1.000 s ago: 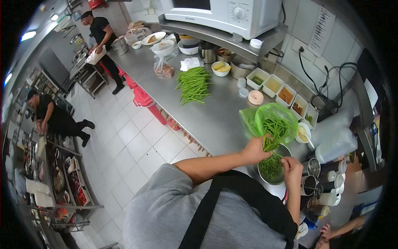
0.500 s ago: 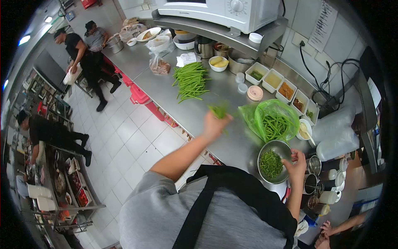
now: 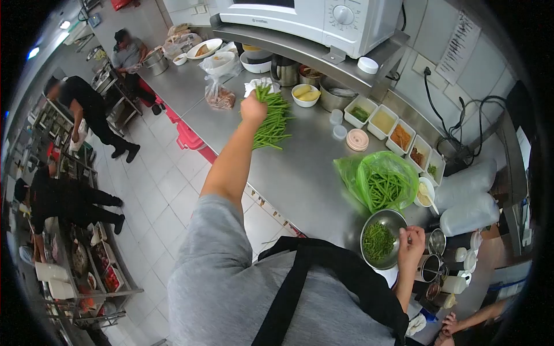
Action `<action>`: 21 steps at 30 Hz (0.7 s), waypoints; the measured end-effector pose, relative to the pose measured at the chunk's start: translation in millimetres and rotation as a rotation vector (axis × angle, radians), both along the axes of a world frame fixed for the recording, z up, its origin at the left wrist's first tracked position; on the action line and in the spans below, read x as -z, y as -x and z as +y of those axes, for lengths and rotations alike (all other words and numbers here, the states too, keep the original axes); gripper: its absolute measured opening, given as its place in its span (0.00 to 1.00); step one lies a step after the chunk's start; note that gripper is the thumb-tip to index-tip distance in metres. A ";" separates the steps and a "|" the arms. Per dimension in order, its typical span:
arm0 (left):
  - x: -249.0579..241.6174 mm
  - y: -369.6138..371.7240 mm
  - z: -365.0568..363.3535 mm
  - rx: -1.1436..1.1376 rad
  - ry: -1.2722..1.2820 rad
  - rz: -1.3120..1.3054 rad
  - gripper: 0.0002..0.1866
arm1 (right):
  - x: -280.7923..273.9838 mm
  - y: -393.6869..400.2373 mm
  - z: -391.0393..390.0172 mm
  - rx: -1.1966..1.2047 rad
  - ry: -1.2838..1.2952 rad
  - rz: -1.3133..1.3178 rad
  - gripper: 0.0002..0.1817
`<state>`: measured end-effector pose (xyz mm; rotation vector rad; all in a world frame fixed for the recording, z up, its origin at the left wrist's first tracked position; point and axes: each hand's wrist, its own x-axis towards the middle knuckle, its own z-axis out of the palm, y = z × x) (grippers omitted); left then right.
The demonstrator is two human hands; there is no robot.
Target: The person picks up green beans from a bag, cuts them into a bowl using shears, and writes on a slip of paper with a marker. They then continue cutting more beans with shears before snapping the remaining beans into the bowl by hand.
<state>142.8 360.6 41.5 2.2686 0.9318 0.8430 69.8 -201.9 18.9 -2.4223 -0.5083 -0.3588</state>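
Reaching way out over the steel counter (image 3: 306,184), the left hand (image 3: 253,109) is at the far end of a loose pile of long green beans (image 3: 276,130). Its fingers look curled, and stalks poke out past them, but I can't tell if they're actually gripping any.

Meanwhile the right hand (image 3: 411,247) has the right-side rim of a metal bowl (image 3: 394,222) pinched between thumb and fingers. The bowl's tipped a bit, with chopped green bits (image 3: 378,241) sitting in it.

Just beyond the bowl there's an open green plastic bag (image 3: 351,170) with more cut beans (image 3: 384,190) inside. Past that you've got some pinkish round lids (image 3: 357,139), plus a row of white tubs (image 3: 378,134) holding green, yellowish, orange and dark reddish-brown stuff. A small white bowl (image 3: 419,200) with a spoon (image 3: 433,206) in it is just beside the bag.

Behind the bean pile are some white papers (image 3: 251,86), and a clear bag (image 3: 219,99) of something pinkish-brown sits to its left. A microwave (image 3: 288,22) is up on the metal shelf (image 3: 288,36). Three people in dark caps are over on the left, and someone else's hands (image 3: 449,324) show at bottom right.
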 end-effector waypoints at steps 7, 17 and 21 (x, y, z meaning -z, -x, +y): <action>10.5 42.9 -189.0 0.923 1.080 -0.232 0.11 | -52.3 -3.1 64.3 -0.306 -0.442 0.212 0.21; -2.9 155.3 -342.4 1.267 2.070 0.275 0.11 | -52.7 -10.3 84.5 -0.839 -0.695 0.951 0.30; -3.4 153.3 -346.3 1.354 2.071 0.422 0.13 | -66.7 3.2 75.9 -0.988 -0.537 0.862 0.34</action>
